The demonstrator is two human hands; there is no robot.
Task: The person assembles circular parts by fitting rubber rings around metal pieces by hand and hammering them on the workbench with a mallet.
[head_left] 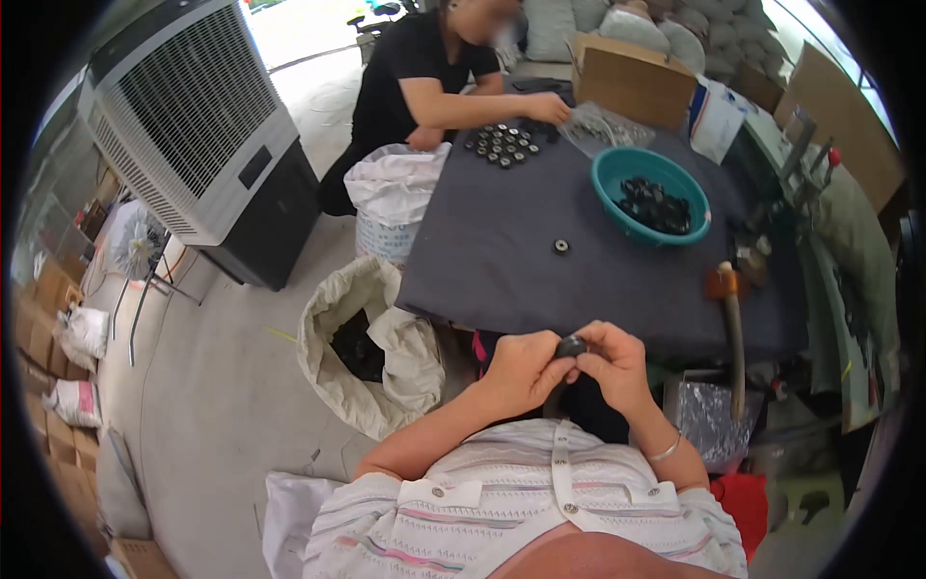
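Just off the near edge of the dark-covered table [482, 275], a small black round part [571, 346] is pinched between my two hands. The fingers of my left hand [526, 369] are closed on its left side. From the other side, the thumb and fingers of my right hand [614, 365] grip it too; they hide some of it. A single black disc with a pale centre [561, 247] lies on the cloth beyond my hands. Farther off to the right, a teal basin [603, 198] holds a heap of black parts [656, 205].
Across the table a person's hand [548, 108] reaches toward a clear plastic bag [608, 130], near several black discs [502, 145]. A mallet [723, 283] rests at the right edge. An open woven sack [318, 338] with black pieces stands left, below an air cooler [260, 207].
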